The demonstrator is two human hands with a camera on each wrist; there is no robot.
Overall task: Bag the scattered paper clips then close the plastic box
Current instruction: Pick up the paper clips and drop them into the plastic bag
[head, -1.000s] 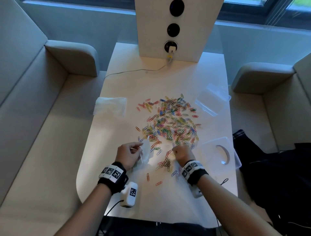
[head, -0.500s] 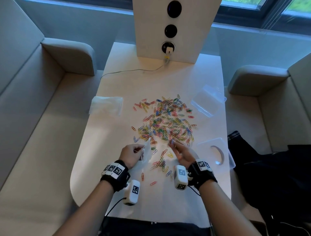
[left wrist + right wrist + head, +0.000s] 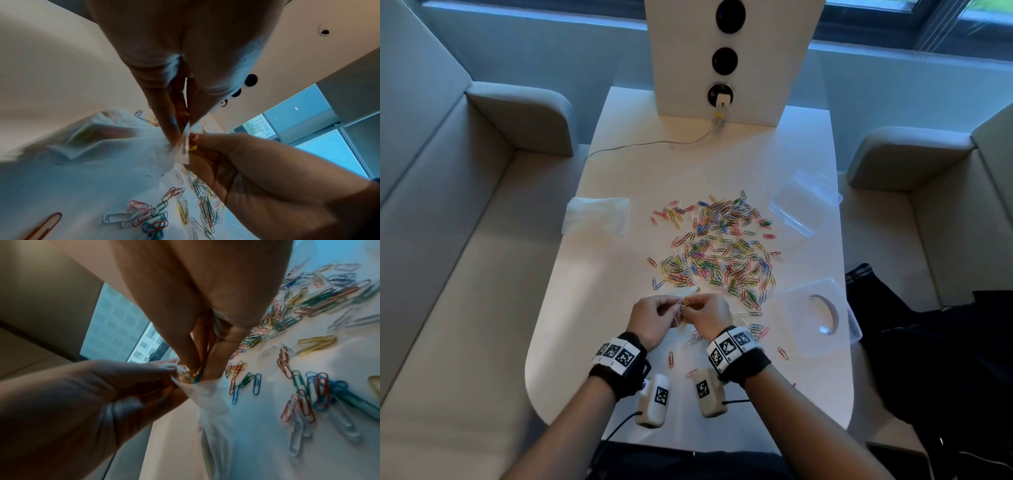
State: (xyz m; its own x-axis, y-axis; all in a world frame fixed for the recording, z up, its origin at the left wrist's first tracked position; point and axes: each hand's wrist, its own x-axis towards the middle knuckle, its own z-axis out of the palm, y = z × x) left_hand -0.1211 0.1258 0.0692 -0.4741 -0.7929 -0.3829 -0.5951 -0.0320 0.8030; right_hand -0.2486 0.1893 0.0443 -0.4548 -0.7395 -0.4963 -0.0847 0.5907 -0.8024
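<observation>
Bagging underway: left hand point(image 3: 650, 320) pinching small clear plastic bag's point(image 3: 213, 410) mouth, right hand point(image 3: 707, 317) feeding pinched coloured wire paper clips point(image 3: 196, 374) in, seemingly; next, release inside.

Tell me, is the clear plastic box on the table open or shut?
Open. The clear plastic box lies apart from its clear lid on the white table.

Bag point(image 3: 115, 146) contents blurred, indistinct
</observation>
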